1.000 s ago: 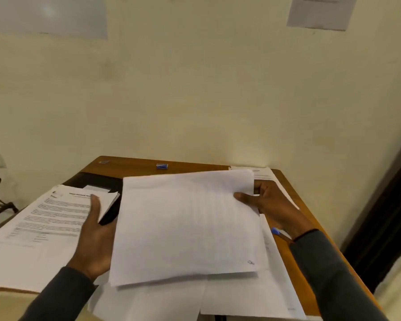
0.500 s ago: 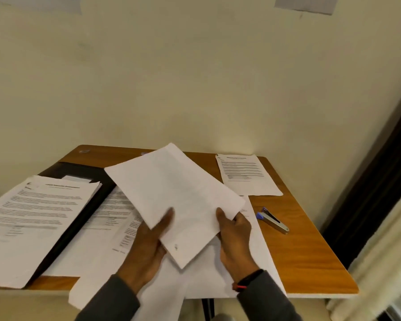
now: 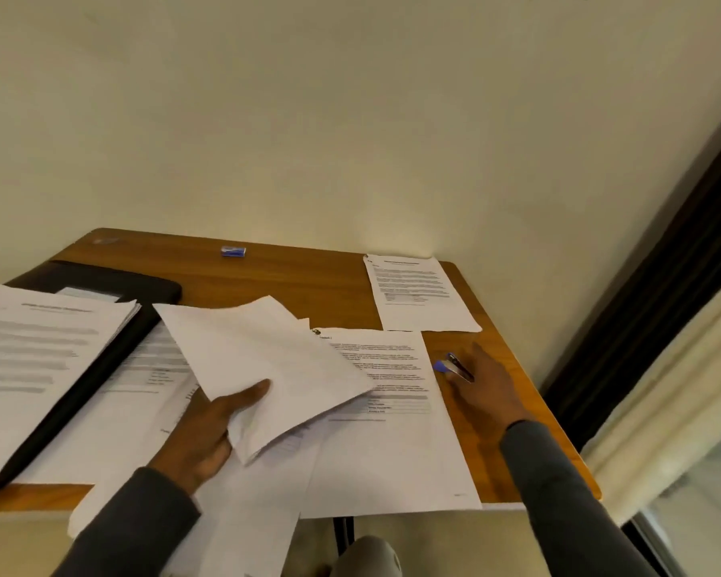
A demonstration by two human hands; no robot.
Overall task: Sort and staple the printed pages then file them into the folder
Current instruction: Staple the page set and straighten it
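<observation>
Nearest, loose white sheets [image 3: 242, 514] hang over the front edge of the counter [image 3: 288, 281]. Just above them the left hand [image 3: 200, 435] grips the sheaf of pages [image 3: 267, 360] at its near corner, thumb on top and fingers beneath. The sheaf is tilted, blank side up, and raised off the papers under it.

The right hand [image 3: 488, 393] is stretched out over the stapler [image 3: 454, 367], which lies on bare wood just beside a printed sheet [image 3: 396, 443]. Blur hides whether its fingers have closed on the stapler.

The step appears to be taking up the stapler to bind the sheaf. To do it well:
- Tap the pages square first, since thin paper slips and fans.
- Keep the left hand's pinch close to the corner being stapled.
- Seat the corner fully in the stapler's mouth before pressing.

The paper is limp, matt and light. The stapler is small and slim, metal with a blue end, so it is likely hard and slick. The counter is smooth varnished wood with rounded corners.

Further left the black folder [image 3: 113, 281] lies flat under a printed stack [image 3: 38, 347]. Beyond are a single printed page [image 3: 421, 293] and a small blue box [image 3: 233, 251] near the plain wall [image 3: 350, 118].
</observation>
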